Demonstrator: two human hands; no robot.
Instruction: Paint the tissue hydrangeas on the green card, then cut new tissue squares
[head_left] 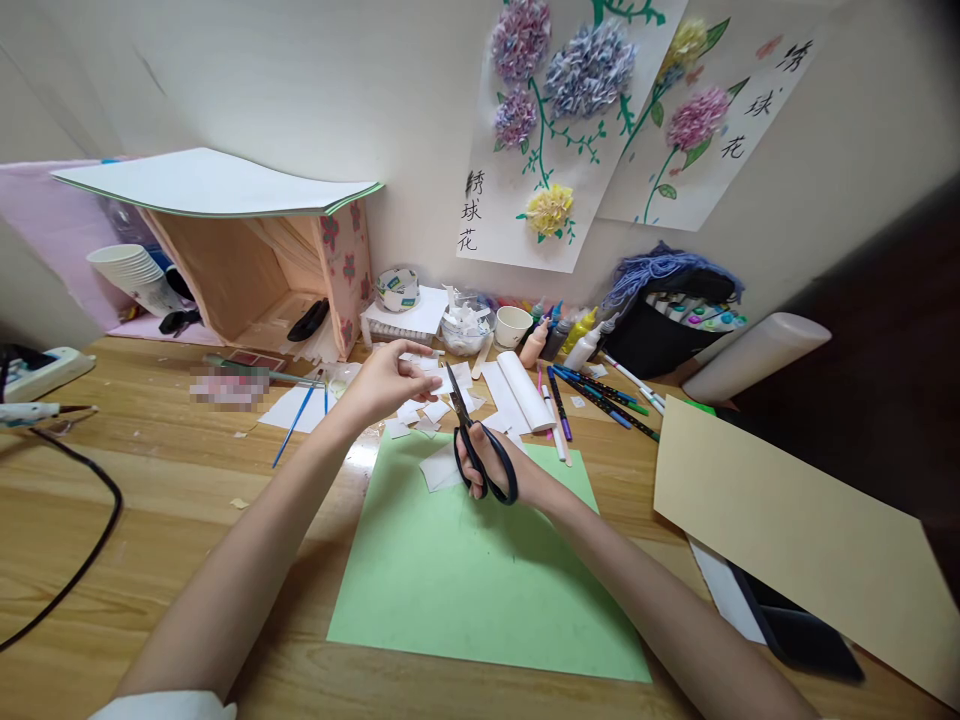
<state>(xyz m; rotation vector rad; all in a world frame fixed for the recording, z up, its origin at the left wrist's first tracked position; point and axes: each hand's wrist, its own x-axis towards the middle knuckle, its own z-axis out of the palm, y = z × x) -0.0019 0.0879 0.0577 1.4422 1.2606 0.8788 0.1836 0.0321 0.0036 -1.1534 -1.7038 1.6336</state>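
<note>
My right hand (484, 455) grips a pair of black-handled scissors (463, 415), with fingers through the loops. The blades point up and away from me and look nearly closed. My left hand (397, 380) is stretched out to the left of the blades, its fingers apart over the scattered white paper pieces (436, 410); I make out nothing held in it. Beneath my right hand lies a green sheet (480, 590), with a larger white paper scrap (439, 470) on its far part, partly hidden by the scissors.
Behind the paper pieces stand a bowl of white scraps (466, 325), a paper cup (514, 327) and paint bottles (581, 340). A paper roll (526, 390) and markers (600, 395) lie to the right. A box (349, 275) stands left; a beige board (795, 540) lies right.
</note>
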